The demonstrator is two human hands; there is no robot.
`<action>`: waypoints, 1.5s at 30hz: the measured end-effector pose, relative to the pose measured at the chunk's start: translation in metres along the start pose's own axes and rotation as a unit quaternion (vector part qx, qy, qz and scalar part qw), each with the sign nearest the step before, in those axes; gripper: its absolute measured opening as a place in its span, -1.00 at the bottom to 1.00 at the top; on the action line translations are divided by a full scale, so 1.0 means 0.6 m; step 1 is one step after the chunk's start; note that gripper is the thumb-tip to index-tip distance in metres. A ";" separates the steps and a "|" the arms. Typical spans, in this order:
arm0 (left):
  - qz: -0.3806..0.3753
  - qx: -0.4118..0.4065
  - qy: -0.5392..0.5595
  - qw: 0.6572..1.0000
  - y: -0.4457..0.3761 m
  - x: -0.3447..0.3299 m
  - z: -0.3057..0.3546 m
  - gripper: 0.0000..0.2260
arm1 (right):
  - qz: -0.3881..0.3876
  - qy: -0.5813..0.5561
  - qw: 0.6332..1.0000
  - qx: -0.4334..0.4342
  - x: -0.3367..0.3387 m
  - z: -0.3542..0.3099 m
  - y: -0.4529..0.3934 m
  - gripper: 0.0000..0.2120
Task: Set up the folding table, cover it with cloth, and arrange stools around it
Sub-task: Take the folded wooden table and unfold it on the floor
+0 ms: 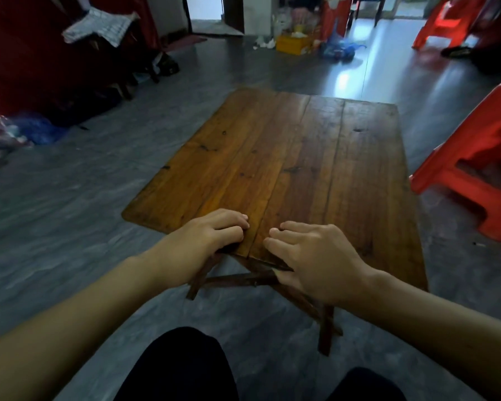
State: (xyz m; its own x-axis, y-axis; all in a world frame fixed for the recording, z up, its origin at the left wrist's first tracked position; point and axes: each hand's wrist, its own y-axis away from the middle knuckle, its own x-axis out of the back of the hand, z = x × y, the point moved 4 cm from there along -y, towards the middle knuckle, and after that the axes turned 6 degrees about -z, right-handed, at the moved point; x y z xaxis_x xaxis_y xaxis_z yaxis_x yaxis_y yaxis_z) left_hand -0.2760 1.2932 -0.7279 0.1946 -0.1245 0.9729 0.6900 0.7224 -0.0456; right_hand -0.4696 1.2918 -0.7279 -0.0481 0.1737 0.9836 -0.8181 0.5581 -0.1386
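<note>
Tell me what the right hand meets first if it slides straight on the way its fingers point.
The right hand points left across the near edge of the wooden table top, toward the left hand. It would probably meet the left hand's fingers first; only a narrow strip of bare wood lies between.

Grey glossy floor point(70, 204). Dark red cabinet point(26, 68) at left, white checked fabric point(99, 26) draped on furniture beside it. Blue plastic bags point(21, 134) below. Yellow box point(292, 43) and blue bag point(340, 50) near far doorway point(204, 10).
</note>
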 end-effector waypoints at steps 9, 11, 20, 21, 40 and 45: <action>0.016 -0.014 -0.021 1.000 -0.002 0.007 0.010 -0.77 | 0.001 -0.037 0.999 -0.015 0.006 0.002 -0.004 -0.68; 0.019 -0.018 -0.039 0.999 -0.001 0.005 0.016 -0.74 | 0.004 -0.021 1.000 -0.005 0.008 -0.004 -0.007 -0.74; -0.009 0.012 -0.060 0.998 0.026 0.028 -0.009 -0.63 | 0.063 -0.056 0.996 -0.004 0.008 -0.048 -0.045 -0.76; -0.007 0.017 -0.055 0.998 0.030 0.028 -0.011 -0.62 | 0.061 -0.064 0.996 -0.006 0.007 -0.050 -0.049 -0.78; -0.088 0.308 0.013 0.947 -0.258 0.068 -0.115 -0.34 | -0.124 -0.145 0.938 -0.290 0.006 0.251 -0.112 -0.22; -0.234 0.360 0.047 0.902 -0.306 0.077 -0.137 -0.18 | -0.267 -0.239 0.849 -0.388 0.006 0.334 -0.146 -0.03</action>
State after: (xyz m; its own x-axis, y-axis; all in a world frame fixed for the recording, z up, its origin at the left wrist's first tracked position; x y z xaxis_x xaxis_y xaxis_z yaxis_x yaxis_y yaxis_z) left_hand -0.3363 1.0987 -0.6932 0.0819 -0.5627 0.8226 0.0882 0.8262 0.5564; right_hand -0.5131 1.0814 -0.6890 -0.1686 -0.5187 0.8382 -0.1806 0.8522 0.4910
